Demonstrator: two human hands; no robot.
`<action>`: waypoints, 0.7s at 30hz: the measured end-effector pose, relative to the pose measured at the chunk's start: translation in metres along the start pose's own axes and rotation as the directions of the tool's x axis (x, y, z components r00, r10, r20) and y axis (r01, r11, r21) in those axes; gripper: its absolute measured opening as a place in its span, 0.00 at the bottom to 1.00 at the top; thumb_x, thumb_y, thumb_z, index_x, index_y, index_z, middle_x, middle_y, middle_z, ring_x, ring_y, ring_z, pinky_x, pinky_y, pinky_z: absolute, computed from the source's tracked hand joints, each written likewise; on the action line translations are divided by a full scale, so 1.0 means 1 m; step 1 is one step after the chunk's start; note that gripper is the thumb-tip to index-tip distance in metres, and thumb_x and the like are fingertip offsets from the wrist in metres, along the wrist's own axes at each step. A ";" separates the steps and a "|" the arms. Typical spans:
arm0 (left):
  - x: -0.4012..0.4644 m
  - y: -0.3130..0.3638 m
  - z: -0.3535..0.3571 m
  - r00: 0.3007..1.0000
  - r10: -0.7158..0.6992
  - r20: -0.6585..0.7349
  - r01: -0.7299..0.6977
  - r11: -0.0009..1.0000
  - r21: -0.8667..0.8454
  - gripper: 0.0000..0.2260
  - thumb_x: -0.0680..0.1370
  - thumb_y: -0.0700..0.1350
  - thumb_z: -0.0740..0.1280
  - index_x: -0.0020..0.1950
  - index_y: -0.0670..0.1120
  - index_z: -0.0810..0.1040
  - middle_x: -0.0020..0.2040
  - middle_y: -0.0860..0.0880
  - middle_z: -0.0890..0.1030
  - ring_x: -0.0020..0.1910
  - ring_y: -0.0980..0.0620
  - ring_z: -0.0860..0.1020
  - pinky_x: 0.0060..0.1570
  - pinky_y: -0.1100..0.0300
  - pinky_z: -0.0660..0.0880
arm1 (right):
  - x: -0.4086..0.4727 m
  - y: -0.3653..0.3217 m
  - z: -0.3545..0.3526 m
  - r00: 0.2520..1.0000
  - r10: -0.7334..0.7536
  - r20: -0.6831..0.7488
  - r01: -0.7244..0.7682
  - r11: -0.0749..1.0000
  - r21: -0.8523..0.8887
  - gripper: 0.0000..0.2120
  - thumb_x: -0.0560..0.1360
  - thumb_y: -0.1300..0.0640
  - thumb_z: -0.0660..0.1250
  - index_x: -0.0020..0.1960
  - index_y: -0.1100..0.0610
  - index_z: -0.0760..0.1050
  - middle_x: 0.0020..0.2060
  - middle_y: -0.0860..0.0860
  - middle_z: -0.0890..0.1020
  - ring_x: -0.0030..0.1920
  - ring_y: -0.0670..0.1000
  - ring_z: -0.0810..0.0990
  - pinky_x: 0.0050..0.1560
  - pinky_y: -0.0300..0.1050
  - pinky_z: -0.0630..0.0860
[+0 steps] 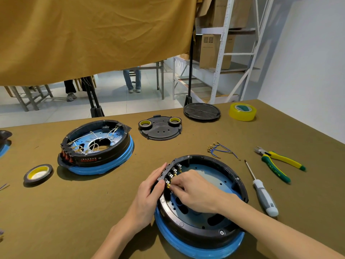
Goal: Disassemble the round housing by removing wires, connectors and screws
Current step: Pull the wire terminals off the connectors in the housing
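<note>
Round housing (229, 186) sits near centre on the tabletop (93, 212). Left hand (149, 193) grips its left rim, fingers curled over the switch block. Right hand (196, 191) reaches in from the right, fingers pinched on a small brass connector (168, 186) just inside that rim. Pinch point mostly hidden under the knuckles. Screwdriver (261, 191) lies right, apart.

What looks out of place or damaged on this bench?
Nothing looks damaged. Loose blue wires lie on the table by the pliers and screwdriver, fitting the disassembly. Two tape rolls sit oddly on a removed black cover.
</note>
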State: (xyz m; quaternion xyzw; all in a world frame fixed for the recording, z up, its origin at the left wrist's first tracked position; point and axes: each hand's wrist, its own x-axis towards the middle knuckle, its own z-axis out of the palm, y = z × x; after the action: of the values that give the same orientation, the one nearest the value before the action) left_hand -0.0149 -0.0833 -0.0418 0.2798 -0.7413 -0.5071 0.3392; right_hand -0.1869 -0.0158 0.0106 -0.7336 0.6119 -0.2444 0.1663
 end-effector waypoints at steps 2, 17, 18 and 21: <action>0.000 0.001 0.001 1.000 0.003 -0.005 -0.003 1.000 0.003 0.28 0.81 0.61 0.59 0.79 0.54 0.66 0.74 0.61 0.74 0.75 0.59 0.70 0.75 0.52 0.66 | -0.002 -0.001 0.000 1.000 -0.004 0.010 0.004 1.000 0.000 0.19 0.82 0.54 0.60 0.32 0.57 0.69 0.26 0.52 0.72 0.28 0.53 0.68 0.32 0.53 0.68; 0.000 0.004 0.001 1.000 0.004 0.009 -0.004 1.000 0.001 0.25 0.80 0.62 0.59 0.77 0.59 0.67 0.72 0.64 0.75 0.74 0.62 0.70 0.71 0.64 0.68 | -0.004 -0.009 -0.019 0.969 -0.021 -0.244 0.119 0.911 0.395 0.11 0.82 0.57 0.65 0.45 0.57 0.83 0.36 0.51 0.81 0.39 0.51 0.79 0.44 0.50 0.76; -0.001 0.005 0.002 1.000 0.000 0.012 0.000 1.000 -0.005 0.26 0.80 0.63 0.59 0.78 0.57 0.67 0.73 0.63 0.75 0.74 0.61 0.71 0.71 0.62 0.69 | -0.001 -0.011 -0.024 0.953 0.018 -0.301 0.139 0.859 0.493 0.11 0.82 0.57 0.65 0.45 0.57 0.83 0.35 0.55 0.81 0.36 0.53 0.78 0.41 0.53 0.75; -0.001 0.007 0.002 1.000 -0.015 -0.019 0.015 1.000 0.010 0.31 0.78 0.65 0.59 0.79 0.55 0.66 0.74 0.62 0.74 0.74 0.62 0.70 0.75 0.51 0.67 | 0.015 -0.011 -0.048 0.904 0.196 -0.381 0.164 0.662 0.731 0.12 0.84 0.53 0.63 0.50 0.57 0.83 0.27 0.54 0.76 0.23 0.51 0.72 0.23 0.45 0.70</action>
State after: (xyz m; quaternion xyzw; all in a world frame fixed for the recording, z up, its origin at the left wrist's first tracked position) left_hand -0.0161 -0.0792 -0.0359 0.2919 -0.7383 -0.5033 0.3411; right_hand -0.2029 -0.0258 0.0590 -0.5217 0.4840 -0.6271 0.3167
